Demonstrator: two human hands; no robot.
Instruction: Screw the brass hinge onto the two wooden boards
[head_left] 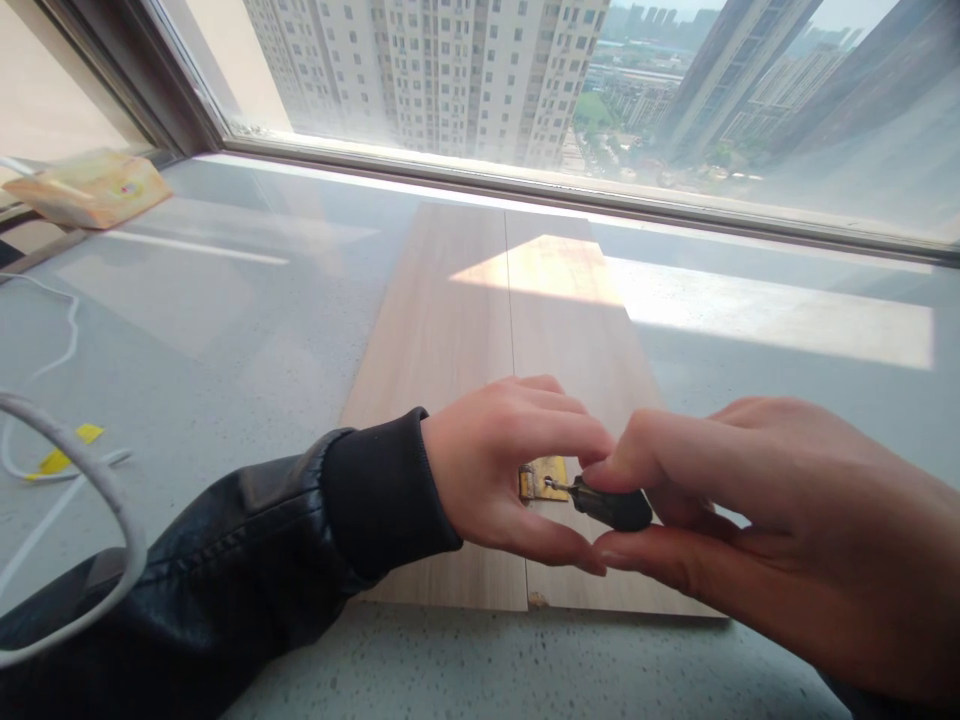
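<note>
A brass-coloured hinge (546, 478) lies across the seam between two pale wooden boards (435, 300) placed side by side. My right hand (735, 490) grips a short screwdriver (611, 505) by its dark handle, between thumb and fingers. The shaft points left and its tip meets a screw hole area on the hinge's right leaf. My left hand (502, 460) rests over the boards, thumb and index finger spread around the hinge, their tips close to the right hand's fingertips. It covers the hinge's left side. Whether a screw sits under the tip is hard to make out.
The boards lie on a speckled pale sill (270, 240) below a large window (480, 80). A tissue pack (97, 190) sits at the far left. White cables (71, 330) run along the left side, one looping over my left sleeve, near a yellow tag (71, 448).
</note>
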